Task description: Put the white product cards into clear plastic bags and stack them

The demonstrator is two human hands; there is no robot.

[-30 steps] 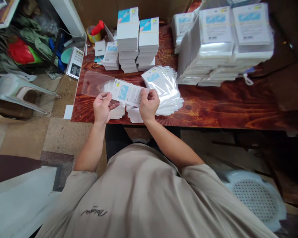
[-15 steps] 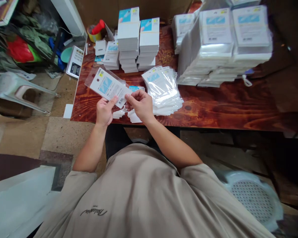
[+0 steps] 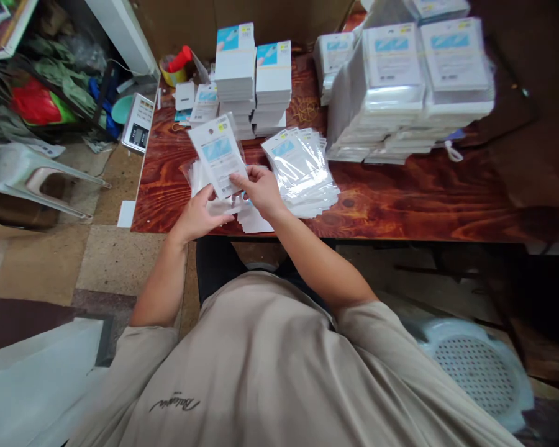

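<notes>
A white printed card in a clear plastic sleeve, with a blue picture and a yellow sticker, is held up over the table. My right hand pinches its lower right corner between thumb and fingers. Beside its lower left edge, my left hand is open, thumb stretched away from the fingers. Behind the held card lies a pile of clear sleeves, partly hidden. Under my right hand lie white cards, mostly covered. Just to the right sits a fanned pile of sleeved cards.
Two tall stacks of cards stand at the back of the reddish wooden table. Large stacks of sleeved cards fill the back right. A tape roll and a digital scale are on the left. A plastic stool stands lower right.
The sleeved card has swung more upright and shifted right, with my right hand still pinching it. My left hand has let go of its lower edge and opened.
</notes>
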